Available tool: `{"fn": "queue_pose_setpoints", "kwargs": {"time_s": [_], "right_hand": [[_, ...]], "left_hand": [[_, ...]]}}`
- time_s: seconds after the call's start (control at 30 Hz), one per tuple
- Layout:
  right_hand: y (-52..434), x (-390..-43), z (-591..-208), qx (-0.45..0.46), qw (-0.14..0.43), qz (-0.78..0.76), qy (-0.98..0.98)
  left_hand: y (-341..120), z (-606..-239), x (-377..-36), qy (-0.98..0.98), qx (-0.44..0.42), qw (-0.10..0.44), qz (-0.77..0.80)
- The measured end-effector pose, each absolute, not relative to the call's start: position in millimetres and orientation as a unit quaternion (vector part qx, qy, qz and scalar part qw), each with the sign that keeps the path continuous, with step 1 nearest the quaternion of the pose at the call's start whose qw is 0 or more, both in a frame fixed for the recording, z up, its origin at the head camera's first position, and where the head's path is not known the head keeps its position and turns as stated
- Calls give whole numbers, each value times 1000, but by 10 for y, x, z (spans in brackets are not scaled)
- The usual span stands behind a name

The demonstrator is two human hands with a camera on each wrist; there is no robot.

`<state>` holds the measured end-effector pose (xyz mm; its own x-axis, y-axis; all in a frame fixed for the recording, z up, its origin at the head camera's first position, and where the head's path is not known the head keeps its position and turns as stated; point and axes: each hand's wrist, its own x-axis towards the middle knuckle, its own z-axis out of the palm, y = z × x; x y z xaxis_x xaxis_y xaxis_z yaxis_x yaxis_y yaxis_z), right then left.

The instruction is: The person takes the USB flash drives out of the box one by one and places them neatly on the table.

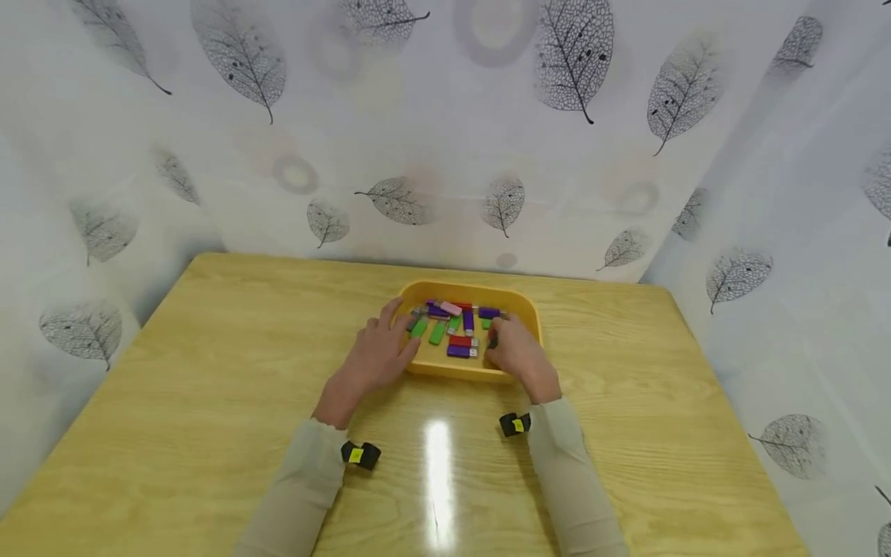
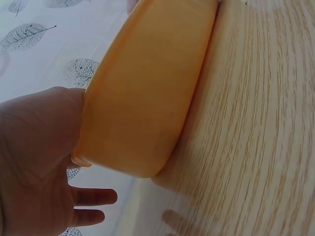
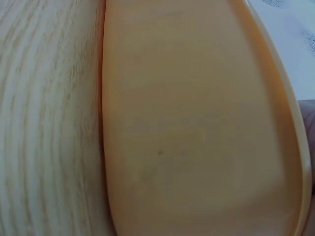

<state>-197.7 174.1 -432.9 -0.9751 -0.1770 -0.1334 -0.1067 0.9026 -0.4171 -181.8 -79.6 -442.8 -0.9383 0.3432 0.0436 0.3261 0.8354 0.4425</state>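
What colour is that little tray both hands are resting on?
The tray is yellow-orange, plain with no pattern; the left wrist view shows its wall best.

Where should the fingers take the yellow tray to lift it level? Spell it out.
Grip the yellow tray by its two short ends, one hand from each side. Its rim flares outward over sloping walls, so fingers can likely hook under the lip. The left hand and right hand already sit at its front corners; the loose USB sticks inside call for a level lift.

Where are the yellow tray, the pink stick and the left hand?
yellow tray [image 1: 518, 299]: head view, far right rim.
pink stick [image 1: 451, 308]: head view, middle of its body.
left hand [image 1: 377, 352]: head view, back of the hand.
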Motion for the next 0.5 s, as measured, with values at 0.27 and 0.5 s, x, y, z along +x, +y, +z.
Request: {"fn": "queue_pose_setpoints", "kwargs": {"time_s": [0.27, 0.5], "right_hand": [[1731, -1982, -4321, -63, 97, -216, 969], [1738, -1991, -4305, -80, 95, -226, 966]], "left_hand": [[-802, -4445, -1815, 958, 168, 20, 232], [-815, -4452, -1811, 959, 177, 18, 222]]}}
